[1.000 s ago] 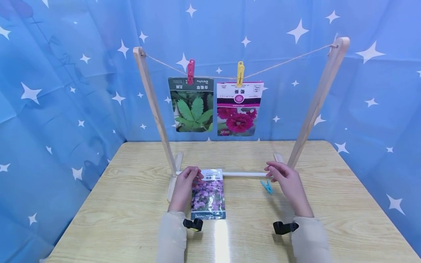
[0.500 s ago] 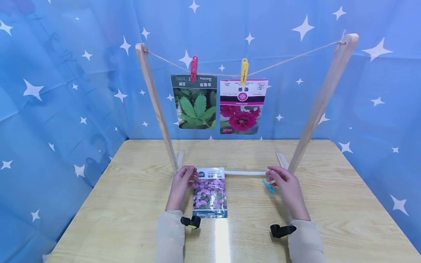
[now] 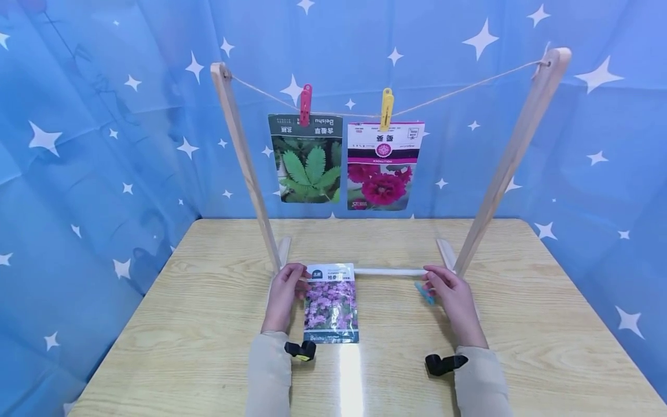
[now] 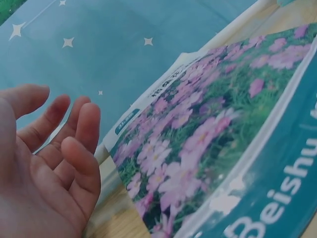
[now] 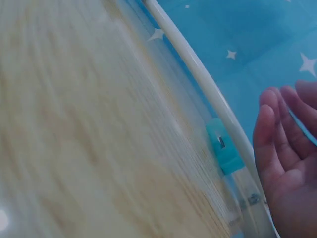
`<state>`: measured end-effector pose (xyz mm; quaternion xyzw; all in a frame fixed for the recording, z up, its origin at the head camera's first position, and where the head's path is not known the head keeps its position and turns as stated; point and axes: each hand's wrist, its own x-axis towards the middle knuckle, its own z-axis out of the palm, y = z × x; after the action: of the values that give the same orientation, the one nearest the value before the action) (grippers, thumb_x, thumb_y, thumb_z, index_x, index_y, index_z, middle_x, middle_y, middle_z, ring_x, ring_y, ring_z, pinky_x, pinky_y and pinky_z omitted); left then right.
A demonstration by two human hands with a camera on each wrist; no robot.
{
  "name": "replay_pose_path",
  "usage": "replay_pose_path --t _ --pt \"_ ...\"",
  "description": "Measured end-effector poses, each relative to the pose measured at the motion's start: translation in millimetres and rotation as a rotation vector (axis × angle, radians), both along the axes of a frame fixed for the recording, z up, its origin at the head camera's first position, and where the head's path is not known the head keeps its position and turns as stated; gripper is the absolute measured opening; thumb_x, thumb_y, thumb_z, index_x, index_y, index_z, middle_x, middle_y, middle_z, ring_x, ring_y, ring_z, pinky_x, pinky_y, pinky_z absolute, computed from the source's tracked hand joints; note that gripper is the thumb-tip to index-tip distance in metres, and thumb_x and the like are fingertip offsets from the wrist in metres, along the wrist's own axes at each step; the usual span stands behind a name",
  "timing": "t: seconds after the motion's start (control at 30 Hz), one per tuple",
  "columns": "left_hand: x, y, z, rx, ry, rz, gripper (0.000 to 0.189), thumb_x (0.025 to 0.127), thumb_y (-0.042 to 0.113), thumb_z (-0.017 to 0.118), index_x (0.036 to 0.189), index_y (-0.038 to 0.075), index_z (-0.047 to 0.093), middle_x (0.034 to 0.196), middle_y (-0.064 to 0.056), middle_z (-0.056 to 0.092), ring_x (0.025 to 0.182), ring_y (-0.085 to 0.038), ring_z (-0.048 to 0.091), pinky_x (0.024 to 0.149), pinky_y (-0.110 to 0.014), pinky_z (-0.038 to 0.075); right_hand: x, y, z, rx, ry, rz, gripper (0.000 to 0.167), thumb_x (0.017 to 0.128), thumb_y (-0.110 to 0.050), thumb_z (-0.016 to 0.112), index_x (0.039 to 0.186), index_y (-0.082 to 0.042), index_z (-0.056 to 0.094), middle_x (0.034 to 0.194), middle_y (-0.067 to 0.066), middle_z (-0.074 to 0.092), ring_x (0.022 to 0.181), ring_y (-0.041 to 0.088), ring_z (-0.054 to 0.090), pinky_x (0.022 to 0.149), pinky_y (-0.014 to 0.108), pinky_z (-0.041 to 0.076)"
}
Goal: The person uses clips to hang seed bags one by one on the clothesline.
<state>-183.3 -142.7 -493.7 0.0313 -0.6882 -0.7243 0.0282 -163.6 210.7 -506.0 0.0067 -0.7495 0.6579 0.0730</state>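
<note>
A seed packet with purple flowers point(image 3: 332, 307) lies on the table, its printed face up. Just beside its left edge is my left hand point(image 3: 282, 294), fingers loosely curled; in the left wrist view the palm and fingers point(image 4: 85, 129) hold nothing. A blue clothespin point(image 3: 424, 293) lies at the right, partly hidden behind the fingertips of my right hand point(image 3: 454, 298) in the head view. The right wrist view has that clothespin point(image 5: 223, 146) beside the white rod, apart from the loosely bent fingers, which grip nothing.
A wooden frame with two posts point(image 3: 245, 150) and a white crossbar point(image 3: 388, 271) stands behind the hands. From its string point(image 3: 464, 88), a red clothespin point(image 3: 305, 104) holds a green-leaf packet point(image 3: 307, 168), and a yellow clothespin point(image 3: 387, 109) holds a pink-flower packet point(image 3: 383, 174).
The head view has shifted slightly. My left hand has drawn a little left, off the packet's corner. My right fingertips now cover more of the blue clothespin. The packets and clothespins stay in place.
</note>
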Motion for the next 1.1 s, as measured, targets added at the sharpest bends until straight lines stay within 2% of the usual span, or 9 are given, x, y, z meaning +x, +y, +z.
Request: replay_pose_path --t 0.13,0.27,0.4,0.5,0.6,0.73,0.8,0.93,1.1 --pt "1.0 -0.7 3.9 0.020 -0.012 -0.003 0.036 0.091 0.030 0.049 0.108 -0.002 0.054 0.095 -0.016 0.059 0.069 -0.025 0.059 0.049 -0.023 0.042 -1.0 2.3 -1.9 -0.013 -0.025 0.004 0.045 0.090 -0.036 0.050 0.120 -0.003 0.052 0.107 0.021 0.054 0.086 0.019 0.058 0.072 0.025 0.050" --pt "6.1 2.1 14.8 0.026 -0.045 -0.009 0.035 0.093 0.026 0.048 0.112 -0.003 0.051 0.103 -0.023 0.053 0.074 -0.031 0.055 0.050 -0.024 0.041 -0.1 3.6 -3.7 -0.032 -0.052 0.005 0.044 0.090 -0.033 0.050 0.119 0.000 0.052 0.107 0.023 0.053 0.086 0.020 0.059 0.072 0.025 0.050" --pt "8.1 6.2 22.8 0.013 -0.062 0.014 0.036 0.092 0.026 0.050 0.116 0.000 0.049 0.106 -0.027 0.049 0.071 -0.029 0.050 0.050 -0.025 0.038 1.5 4.7 -3.4 -0.008 -0.069 -0.013 0.042 0.091 -0.031 0.050 0.117 0.001 0.053 0.105 0.024 0.053 0.086 0.021 0.058 0.072 0.025 0.050" --pt "3.8 7.4 18.7 -0.005 -0.051 0.030 0.036 0.091 0.028 0.052 0.118 0.004 0.049 0.100 -0.026 0.049 0.066 -0.025 0.047 0.049 -0.025 0.038 1.5 5.6 -1.5 0.059 -0.097 -0.027 0.041 0.091 -0.033 0.049 0.117 -0.002 0.054 0.105 0.020 0.055 0.088 0.020 0.056 0.072 0.024 0.050" --pt "-1.4 6.7 8.8 -0.055 -0.051 0.036 0.039 0.089 0.031 0.054 0.122 0.010 0.048 0.096 -0.020 0.051 0.065 -0.023 0.048 0.050 -0.026 0.039 0.9 5.4 0.8 0.158 -0.123 -0.032 0.040 0.091 -0.036 0.049 0.116 -0.006 0.056 0.105 0.015 0.055 0.088 0.020 0.054 0.072 0.026 0.048" --pt "-4.4 5.7 -1.6 -0.165 -0.071 0.031 0.044 0.087 0.039 0.053 0.128 0.026 0.045 0.111 -0.001 0.053 0.071 -0.022 0.053 0.056 -0.027 0.043 0.1 4.3 1.5 0.273 -0.128 -0.017 0.036 0.090 -0.035 0.051 0.115 -0.010 0.058 0.101 0.011 0.054 0.082 0.021 0.053 0.069 0.028 0.045" --pt "-5.1 6.3 -3.9 -0.219 -0.066 0.017 0.045 0.087 0.042 0.052 0.130 0.030 0.042 0.120 0.006 0.050 0.075 -0.021 0.055 0.059 -0.028 0.044 -0.2 3.9 1.3 0.300 -0.133 -0.007 0.034 0.090 -0.033 0.052 0.115 -0.010 0.058 0.097 0.011 0.054 0.078 0.021 0.052 0.065 0.029 0.044" --pt "-6.7 8.8 -4.7 -0.280 -0.028 0.000 0.045 0.089 0.037 0.051 0.131 0.026 0.041 0.123 0.010 0.049 0.079 -0.019 0.055 0.058 -0.029 0.044 -1.1 4.1 2.4 0.336 -0.167 0.003 0.032 0.089 -0.029 0.055 0.115 -0.011 0.058 0.091 0.011 0.053 0.070 0.021 0.049 0.057 0.028 0.043" --pt "-7.2 10.8 -5.1 -0.265 -0.001 0.018 0.039 0.090 0.028 0.052 0.128 0.024 0.043 0.114 0.006 0.054 0.069 -0.021 0.056 0.055 -0.030 0.046 -1.8 3.5 5.8 0.481 -0.145 0.025 0.035 0.087 -0.027 0.058 0.117 -0.008 0.057 0.090 0.009 0.052 0.068 0.020 0.046 0.056 0.029 0.041"
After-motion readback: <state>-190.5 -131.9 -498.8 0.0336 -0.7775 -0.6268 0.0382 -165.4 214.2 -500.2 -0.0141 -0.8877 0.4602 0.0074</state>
